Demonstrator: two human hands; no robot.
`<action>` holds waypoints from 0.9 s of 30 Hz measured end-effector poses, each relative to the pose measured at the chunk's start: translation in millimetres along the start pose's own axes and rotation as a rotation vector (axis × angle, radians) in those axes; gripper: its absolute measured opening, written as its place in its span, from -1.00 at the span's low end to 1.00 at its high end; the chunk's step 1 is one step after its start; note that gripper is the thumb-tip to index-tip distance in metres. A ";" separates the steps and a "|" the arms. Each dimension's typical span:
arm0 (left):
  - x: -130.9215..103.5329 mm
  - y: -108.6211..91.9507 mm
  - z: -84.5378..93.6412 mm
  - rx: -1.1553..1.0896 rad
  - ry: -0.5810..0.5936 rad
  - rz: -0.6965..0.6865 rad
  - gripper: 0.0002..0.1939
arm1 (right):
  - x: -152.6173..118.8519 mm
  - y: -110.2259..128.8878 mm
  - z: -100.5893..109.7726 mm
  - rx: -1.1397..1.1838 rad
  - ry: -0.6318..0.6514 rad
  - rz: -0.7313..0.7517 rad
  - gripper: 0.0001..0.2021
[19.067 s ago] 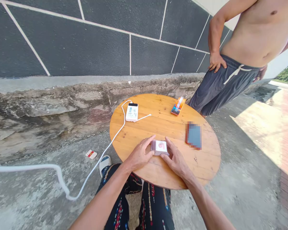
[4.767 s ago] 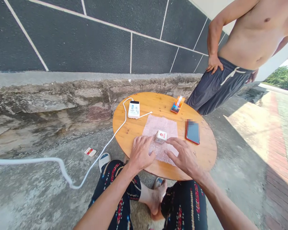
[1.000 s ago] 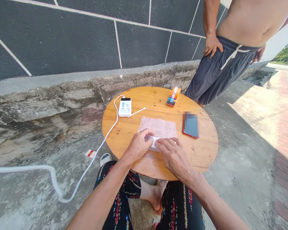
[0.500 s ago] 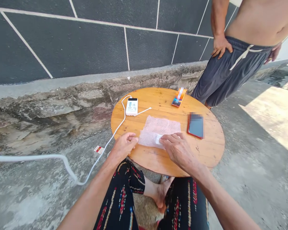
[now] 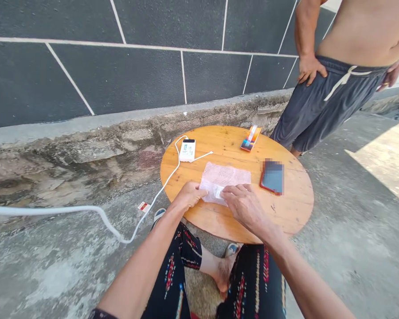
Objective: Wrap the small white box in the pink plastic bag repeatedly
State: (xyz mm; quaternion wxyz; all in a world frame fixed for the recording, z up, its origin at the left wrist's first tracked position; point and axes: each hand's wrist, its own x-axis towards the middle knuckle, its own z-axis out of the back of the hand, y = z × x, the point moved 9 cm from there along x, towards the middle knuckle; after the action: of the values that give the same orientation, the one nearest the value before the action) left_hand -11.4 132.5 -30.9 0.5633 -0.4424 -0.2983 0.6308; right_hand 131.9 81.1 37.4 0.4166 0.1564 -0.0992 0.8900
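Observation:
A sheet of bubble wrap [image 5: 228, 173] lies on the round wooden table [image 5: 286, 217] in front of me. My left hand [image 5: 191, 195] pinches its left edge near the front. A small white item [image 5: 218, 191] rests on the front part of the wrap; its kind is too small to make out. The fingers of my right hand [image 5: 242, 201] are closed at that item's right side and hide part of it and of the wrap beneath.
On the table stand a white power bank [image 5: 187, 151] with a white cable [image 5: 168, 181], a roll of tape on an orange dispenser [image 5: 251, 138], and a phone [image 5: 272, 178] in a red case. Another person [image 5: 332, 97] stands beyond the table's right side, near the wall.
My left hand has moved right and now grips the edge of the bubble wrap. My right hand stays at the white item. The whole view has shifted slightly.

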 end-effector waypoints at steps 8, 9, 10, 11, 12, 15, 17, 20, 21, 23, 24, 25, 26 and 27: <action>-6.3 -4.8 -9.3 -0.098 0.014 0.030 -0.74 | -1.1 -2.0 1.7 0.057 0.009 -0.014 -0.80; -7.0 -5.4 -10.4 -0.121 0.015 0.034 -0.69 | -0.9 -2.4 2.2 0.064 0.008 -0.017 -0.79; -7.3 -6.5 -11.2 -0.131 0.012 0.029 -0.66 | -0.8 -2.6 2.6 0.071 0.007 -0.020 -0.79; -7.2 -7.3 -11.8 -0.132 0.007 0.022 -0.64 | -0.7 -2.8 2.8 0.078 0.008 -0.022 -0.79; -6.6 -7.4 -12.8 -0.127 0.002 0.019 -0.63 | -0.7 -3.0 2.9 0.085 0.008 -0.023 -0.79; -2.2 -4.6 -16.1 -0.074 -0.022 0.013 -0.71 | -0.8 -3.2 2.8 0.094 0.010 -0.020 -0.78; 1.8 -4.2 -18.1 -0.016 -0.046 -0.023 -0.77 | -0.7 -3.1 2.1 0.092 0.018 -0.018 -0.78; 5.5 -11.9 -18.9 0.099 -0.100 -0.147 -0.83 | -0.2 -3.2 0.8 0.080 0.031 -0.021 -0.78; 5.6 -15.2 -17.9 0.140 -0.130 -0.186 -0.85 | 0.1 -3.2 0.5 0.075 0.034 -0.023 -0.79; 4.1 -21.1 -14.9 0.207 -0.194 -0.235 -0.86 | 0.5 -2.7 -0.5 0.060 0.042 -0.023 -0.79; 3.1 -22.9 -13.8 0.220 -0.217 -0.244 -0.87 | 0.7 -2.5 -1.0 0.050 0.046 -0.022 -0.79; 2.4 -23.4 -13.5 0.212 -0.225 -0.240 -0.87 | 0.8 -2.1 -1.4 0.042 0.048 -0.020 -0.80; 2.1 -22.2 -14.0 0.185 -0.220 -0.220 -0.86 | 0.8 -1.9 -1.7 0.034 0.048 -0.017 -0.80; 2.1 -19.7 -15.3 0.140 -0.203 -0.187 -0.86 | 0.8 -1.5 -1.9 0.029 0.049 -0.013 -0.80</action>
State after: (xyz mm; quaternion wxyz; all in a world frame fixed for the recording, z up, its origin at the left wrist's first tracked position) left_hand 11.2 136.5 -20.7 0.6161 -0.3063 -0.3487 0.6364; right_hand 132.2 83.2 35.9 0.4226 0.1411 -0.0748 0.8921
